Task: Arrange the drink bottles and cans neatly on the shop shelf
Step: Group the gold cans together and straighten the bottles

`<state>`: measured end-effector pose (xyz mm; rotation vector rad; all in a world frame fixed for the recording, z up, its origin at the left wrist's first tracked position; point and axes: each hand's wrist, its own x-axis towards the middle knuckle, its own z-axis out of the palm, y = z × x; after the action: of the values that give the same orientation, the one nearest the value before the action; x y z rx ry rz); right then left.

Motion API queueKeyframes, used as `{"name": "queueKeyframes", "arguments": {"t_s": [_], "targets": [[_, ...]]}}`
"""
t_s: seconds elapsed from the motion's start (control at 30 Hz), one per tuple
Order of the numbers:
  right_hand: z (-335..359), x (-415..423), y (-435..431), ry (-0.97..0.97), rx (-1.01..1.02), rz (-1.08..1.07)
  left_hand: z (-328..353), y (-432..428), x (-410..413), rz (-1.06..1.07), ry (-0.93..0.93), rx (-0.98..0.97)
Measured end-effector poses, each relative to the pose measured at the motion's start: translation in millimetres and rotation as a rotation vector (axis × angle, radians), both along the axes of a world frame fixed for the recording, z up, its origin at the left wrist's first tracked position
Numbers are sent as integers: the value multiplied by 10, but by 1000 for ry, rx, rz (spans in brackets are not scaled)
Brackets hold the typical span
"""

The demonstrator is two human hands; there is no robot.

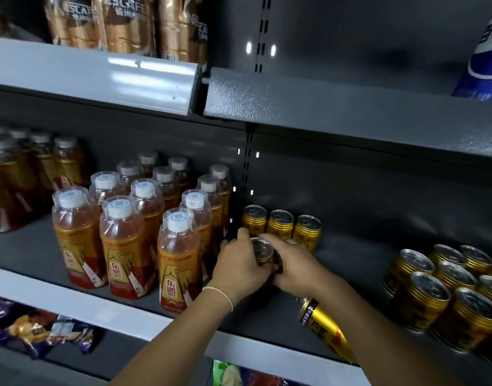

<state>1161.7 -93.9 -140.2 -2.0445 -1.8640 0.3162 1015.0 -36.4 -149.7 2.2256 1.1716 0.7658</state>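
Grey metal shelf (30,246), middle tier: gold ribbed can (262,250), silver pull-tab lid, upright, gripped between left hand (239,270) and right hand (296,267), fingers curled round it, just before three matching cans (281,224). Orange bottles (122,240) stand left.

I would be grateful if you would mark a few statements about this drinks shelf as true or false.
1. The left hand and the right hand both grip one gold can. True.
2. A row of three cans stands upright just behind the hands. True.
3. Every gold can stands upright. False: a tipped can lies on its side near the front of the shelf.
4. The orange bottles stand to the right of the hands. False: the orange bottles stand to their left.
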Motion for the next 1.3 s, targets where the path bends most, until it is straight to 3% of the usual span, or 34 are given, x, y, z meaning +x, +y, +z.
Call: {"name": "queueKeyframes", "arguments": {"t_s": [0.23,0.47,0.6,0.77,0.87,1.03,1.17,1.3], "targets": [[-64,-59,98,-161,13,-75,-126,-155,-161,-35,-23,-8],[-22,-109,190,-160,-8,-105,-211,-419,-312,-35,-70,27],[151,22,68,117,-25,-113,-242,-454,-322,-75,-61,50],[437,439,-179,360,54,-303,-200,-450,-210,-184,-44,128],[393,527,-294,277,-83,-371,-141,-379,-100,-215,57,152],[183,299,-369,201,-315,-302,-179,-322,-34,-249,160,138],[124,196,-331,121,-366,-276,-240,-336,-45,-255,159,138],[87,228,-311,212,-346,-358,-242,-325,-59,-252,124,156]]}}
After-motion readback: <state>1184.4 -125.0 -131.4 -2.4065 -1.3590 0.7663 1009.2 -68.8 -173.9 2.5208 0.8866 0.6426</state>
